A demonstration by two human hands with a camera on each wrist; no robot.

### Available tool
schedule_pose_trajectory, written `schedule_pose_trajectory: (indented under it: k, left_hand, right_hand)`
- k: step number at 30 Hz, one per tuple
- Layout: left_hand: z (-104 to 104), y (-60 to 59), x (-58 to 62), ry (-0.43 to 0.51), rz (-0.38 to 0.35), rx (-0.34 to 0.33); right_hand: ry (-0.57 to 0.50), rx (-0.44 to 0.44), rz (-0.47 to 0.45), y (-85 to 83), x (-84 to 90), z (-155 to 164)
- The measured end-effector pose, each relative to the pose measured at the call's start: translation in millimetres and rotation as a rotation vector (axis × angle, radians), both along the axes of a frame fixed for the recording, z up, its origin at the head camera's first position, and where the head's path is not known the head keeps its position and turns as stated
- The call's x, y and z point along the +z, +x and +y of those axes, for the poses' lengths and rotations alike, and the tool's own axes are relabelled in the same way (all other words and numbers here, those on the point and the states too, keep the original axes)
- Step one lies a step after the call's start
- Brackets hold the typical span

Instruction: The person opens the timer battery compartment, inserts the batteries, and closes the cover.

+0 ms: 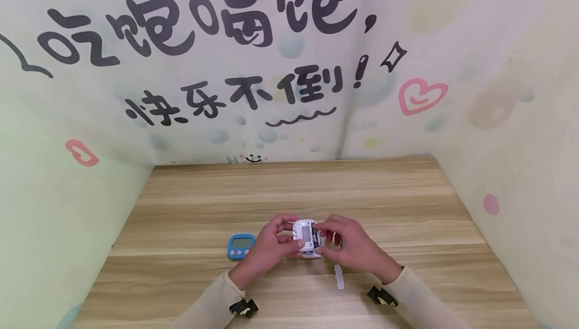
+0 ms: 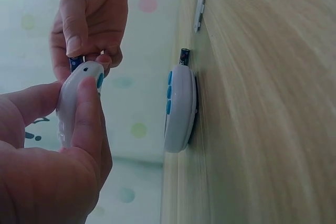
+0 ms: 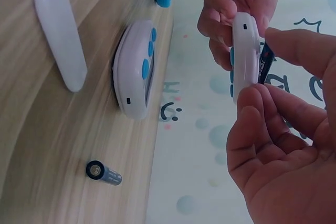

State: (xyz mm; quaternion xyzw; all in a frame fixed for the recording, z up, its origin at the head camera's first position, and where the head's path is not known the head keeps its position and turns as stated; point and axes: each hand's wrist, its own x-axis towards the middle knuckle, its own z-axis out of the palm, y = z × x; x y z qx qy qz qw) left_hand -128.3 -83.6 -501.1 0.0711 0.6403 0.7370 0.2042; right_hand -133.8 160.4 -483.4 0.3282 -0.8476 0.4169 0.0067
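Observation:
My left hand [image 1: 271,243] holds a white digital timer [image 1: 306,235] by its edges, above the table, with its back facing up toward the head camera. Blue buttons show along its far face in the right wrist view. My right hand [image 1: 347,241] pinches a dark AAA-size battery [image 3: 266,62] at the timer's back. The battery is tilted, one end near the casing; how far it sits in the slot cannot be told. A second white timer [image 3: 131,72] with blue buttons lies on the table below, mostly hidden in the head view.
A white battery cover [image 1: 339,277] lies on the wooden table [image 1: 280,183], nearer the person. Another battery [image 3: 105,173] lies close to the second timer. To the left is a blue timer [image 1: 240,246] with pink buttons. Printed walls enclose the table's back and sides.

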Motion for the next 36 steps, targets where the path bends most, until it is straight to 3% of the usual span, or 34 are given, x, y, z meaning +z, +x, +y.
schedule_pose_trajectory:
  k: [13,18,27,36]
  left_hand:
    - [-2,0.3,0.5,0.012,-0.006,-0.007]
    - [-3,0.6,1.7,0.014,-0.004,-0.014]
    - [-4,0.4,0.7,0.022,0.016,-0.046]
    - [-5,-0.1,-1.6,0.02,0.004,-0.055]
  right_hand:
    - [-0.013,-0.034,0.048,1.1,2.0,-2]
    - [-0.01,-0.046,0.021,-1.4,1.9,-2]
    - [-0.06,0.021,-0.086,-8.0,-4.1,-2]
    - [-0.064,0.031,-0.057,-10.6,-6.1,-4]
